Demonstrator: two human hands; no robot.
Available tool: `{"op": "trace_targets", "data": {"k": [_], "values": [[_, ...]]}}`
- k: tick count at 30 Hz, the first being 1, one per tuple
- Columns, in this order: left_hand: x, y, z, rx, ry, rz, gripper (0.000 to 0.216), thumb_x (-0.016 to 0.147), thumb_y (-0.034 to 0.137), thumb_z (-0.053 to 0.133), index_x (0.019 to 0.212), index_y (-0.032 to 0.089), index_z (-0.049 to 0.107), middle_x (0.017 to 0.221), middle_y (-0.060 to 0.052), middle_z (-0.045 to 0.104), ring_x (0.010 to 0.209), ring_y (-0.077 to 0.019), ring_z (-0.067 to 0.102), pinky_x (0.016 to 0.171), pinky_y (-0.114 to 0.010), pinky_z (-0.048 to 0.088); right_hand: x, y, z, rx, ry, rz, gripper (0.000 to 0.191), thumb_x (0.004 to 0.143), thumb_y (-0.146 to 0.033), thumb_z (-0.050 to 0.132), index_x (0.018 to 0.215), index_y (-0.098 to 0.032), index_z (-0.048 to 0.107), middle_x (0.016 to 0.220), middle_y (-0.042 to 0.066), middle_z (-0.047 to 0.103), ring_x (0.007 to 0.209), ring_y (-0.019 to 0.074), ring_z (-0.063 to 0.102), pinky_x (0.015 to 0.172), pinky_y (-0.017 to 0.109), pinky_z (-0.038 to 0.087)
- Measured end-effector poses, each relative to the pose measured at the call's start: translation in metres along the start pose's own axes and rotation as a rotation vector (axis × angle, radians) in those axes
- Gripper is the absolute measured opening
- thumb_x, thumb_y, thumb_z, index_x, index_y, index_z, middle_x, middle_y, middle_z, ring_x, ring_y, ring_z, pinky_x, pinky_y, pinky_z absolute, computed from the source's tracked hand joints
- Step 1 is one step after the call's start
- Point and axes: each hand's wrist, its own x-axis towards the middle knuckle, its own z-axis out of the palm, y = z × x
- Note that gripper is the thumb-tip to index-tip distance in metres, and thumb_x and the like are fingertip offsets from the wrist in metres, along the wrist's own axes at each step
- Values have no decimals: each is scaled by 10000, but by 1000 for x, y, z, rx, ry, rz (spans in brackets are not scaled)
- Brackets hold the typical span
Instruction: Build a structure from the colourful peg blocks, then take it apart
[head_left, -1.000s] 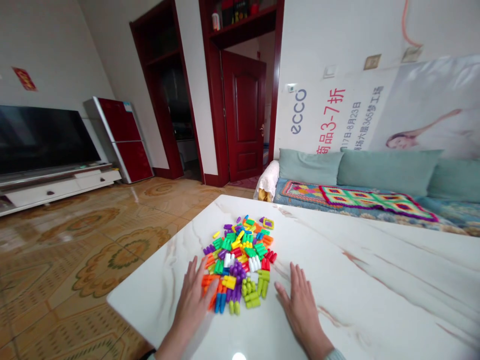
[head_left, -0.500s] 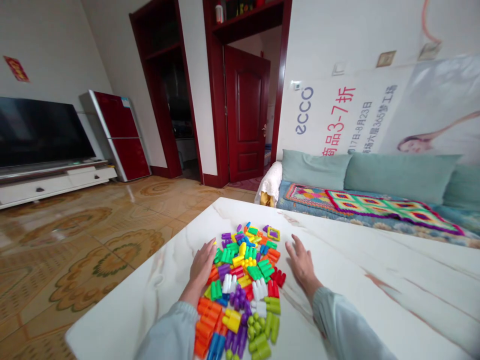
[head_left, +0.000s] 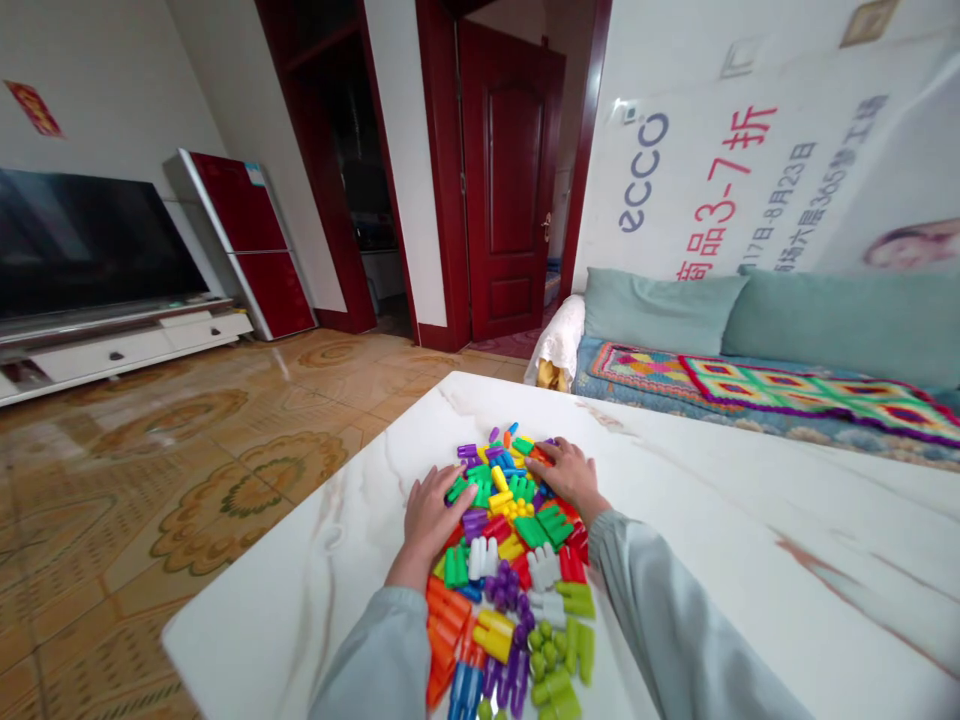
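Multicoloured plastic toy pieces [head_left: 504,590] are flanked by the left grip [head_left: 433,510] and right grip [head_left: 571,475], both loosely parted, nearest pieces touched, anything beneath the palms hidden. They are spread across a glossy white marble-patterned surface [head_left: 697,510], cut off below; a blue-covered sofa [head_left: 589,362] and dark-red panelled door [head_left: 511,190] are seen beyond.

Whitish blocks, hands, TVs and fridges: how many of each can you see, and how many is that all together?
Whitish blocks in plain sight, pale grey ones included: 3
Hands: 2 (left hand, right hand)
TV: 1
Fridge: 1
Total: 7
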Motion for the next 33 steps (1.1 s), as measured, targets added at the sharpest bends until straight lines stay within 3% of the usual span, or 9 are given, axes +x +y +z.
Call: {"op": "trace_targets", "data": {"k": [4,11,17,23,29,33], "values": [[-5,24,15,-34,-17,29,475,916,513,517,1330,296,605,1463,-47,545,1421,-300,404,1201,-563,212,-18,11,-4,-7,44,31,547,905,-599,466,1350,-309,598,1450,74,505,1326,301,440,1060,509,338],[-13,69,42,-128,-86,174,489,897,487,550,1327,262,612,1435,-58,571,1342,-264,505,1205,-494,258,-44,51,-21,-27,87,71,443,887,-452,523,1289,-308,645,1424,50,530,1295,297,471,1046,491,361],[-14,91,60,-174,-137,233,493,876,483,581,1326,285,614,1441,-45,567,1343,-258,503,1211,-478,250,-64,86,-30,-17,113,67,426,868,-362,556,1272,-286,668,1396,38,555,1273,245,485,1075,348,352],[-14,108,76,-241,-215,356,515,840,480,638,1305,258,636,1421,-73,580,1331,-278,509,1201,-472,279,-88,111,-40,23,129,62,394,829,-263,539,1170,-301,734,1313,15,616,1247,232,506,1102,338,340],[-12,117,85,-320,-275,440,507,840,476,647,1299,259,650,1383,-75,608,1290,-268,543,1159,-421,367,-112,120,-59,199,102,12,395,787,-256,488,1051,-268,783,1216,24,690,1180,225,582,1093,352,388],[-22,127,88,-374,-306,452,519,883,540,584,1306,247,646,1415,-78,588,1385,-292,451,1198,-477,298,-133,120,-68,501,117,69,446,843,-416,461,1151,-242,733,1242,37,699,1204,252,599,1094,407,416]]}}
